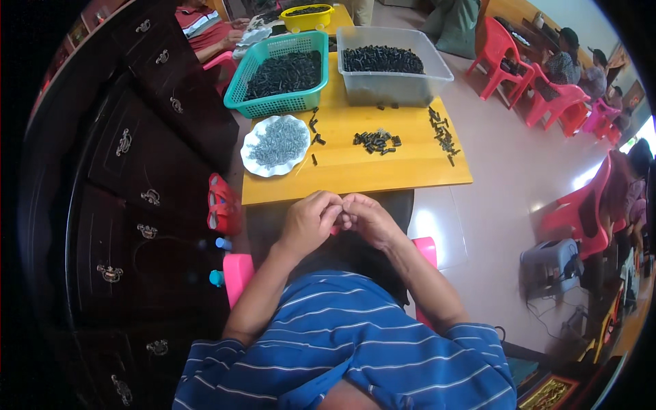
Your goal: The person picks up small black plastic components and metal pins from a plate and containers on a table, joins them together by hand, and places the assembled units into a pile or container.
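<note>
My left hand (pixel 311 222) and my right hand (pixel 365 217) meet just off the near edge of the yellow table (pixel 328 184). Both have their fingers pinched together at the tips; whatever they hold is too small or too hidden to name. Beyond them lies a loose pile of small black cylindrical pieces (pixel 378 141). A white scalloped plate (pixel 257 166) on the left carries a heap of small silvery metal parts (pixel 278 140). Along the right side of the table runs a scatter of black pieces (pixel 444 137), and a few more (pixel 315 133) lie beside the plate.
A green basket (pixel 273 104) and a clear plastic bin (pixel 393 92), both filled with black pieces, stand at the back. Behind them is a yellow basin (pixel 306 20) near another person's hands (pixel 236 33). Dark drawers (pixel 130 164) rise on the left. Red chairs (pixel 502 61) with seated people are to the right.
</note>
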A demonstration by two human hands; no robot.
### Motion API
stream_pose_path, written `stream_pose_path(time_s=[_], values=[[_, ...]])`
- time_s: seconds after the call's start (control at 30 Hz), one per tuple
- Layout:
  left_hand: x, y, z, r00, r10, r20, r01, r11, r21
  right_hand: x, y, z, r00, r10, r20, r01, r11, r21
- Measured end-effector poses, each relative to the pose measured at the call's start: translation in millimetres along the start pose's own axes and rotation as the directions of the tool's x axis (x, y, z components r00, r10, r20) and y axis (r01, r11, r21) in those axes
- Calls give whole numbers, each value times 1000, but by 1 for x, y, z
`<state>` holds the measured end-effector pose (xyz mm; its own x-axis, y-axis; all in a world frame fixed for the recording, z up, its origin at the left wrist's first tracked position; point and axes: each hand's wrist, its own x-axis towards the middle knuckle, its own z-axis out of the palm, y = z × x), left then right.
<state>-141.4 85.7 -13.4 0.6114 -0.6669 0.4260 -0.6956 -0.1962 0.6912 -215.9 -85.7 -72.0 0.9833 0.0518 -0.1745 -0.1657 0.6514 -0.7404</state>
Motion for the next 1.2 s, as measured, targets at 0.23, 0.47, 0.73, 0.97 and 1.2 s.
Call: stream_pose_path(time_s=[0.23, 0.47, 0.73, 0.97, 1.2], values=[[3, -6, 1, 991, -106, -84, 95, 988, -123, -3, -6, -2, 999, -43, 19, 42, 996, 75], [6, -4, 1, 991, -94, -94, 80, 987, -141, -2, -8, -1, 994, -109, 25, 108, 993, 38], [4, -7, 3, 987, -151, -47, 141, 975, -172, -3, -8, 0, 993, -111, 34, 111, 994, 12], [7, -2, -2, 997, -64, -48, 63, 998, -20, 0, -4, -3, 988, -152, 31, 153, 988, -27], [11, -7, -1, 989, -148, -21, 138, 960, -243, 0, -1, -1, 985, -171, 4, 171, 984, 45]])
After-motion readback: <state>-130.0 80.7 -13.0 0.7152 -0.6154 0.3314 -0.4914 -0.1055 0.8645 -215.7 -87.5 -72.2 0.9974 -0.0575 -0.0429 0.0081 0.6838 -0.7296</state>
